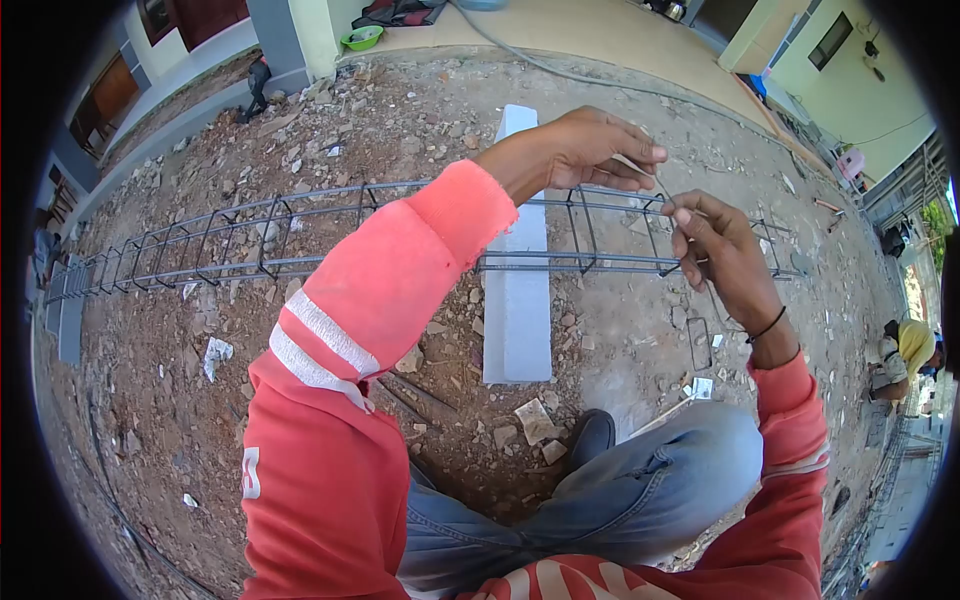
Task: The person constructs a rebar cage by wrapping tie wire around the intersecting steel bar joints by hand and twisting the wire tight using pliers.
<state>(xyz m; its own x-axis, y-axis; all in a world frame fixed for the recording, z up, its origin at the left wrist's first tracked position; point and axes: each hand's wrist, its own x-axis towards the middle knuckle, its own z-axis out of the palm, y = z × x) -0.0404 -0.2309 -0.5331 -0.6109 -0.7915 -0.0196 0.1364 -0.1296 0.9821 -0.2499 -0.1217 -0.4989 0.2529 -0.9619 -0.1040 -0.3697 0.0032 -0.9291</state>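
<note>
Two hands pinching thin wire (pixel 662 187): my left hand (pixel 598 150), 1 o'clock; my right hand (pixel 715 242), 2 o'clock | RISK: loose pinch could let it slip; wire end could prick bare skin | MATERIAL: boxy steel-bar cage (pixel 592 262), 9 to 3 o'clock, over flat-sided pale block (pixel 518 330); rough rubble (pixel 350 140).

a green basin (pixel 362 38) and dark cloth (pixel 398 12) lie at the porch (pixel 620 48) left corner; a hose (pixel 540 69) follows its near edge; by the ground (pixel 180 350) right edge, a person in yellow (pixel 914 348).
</note>
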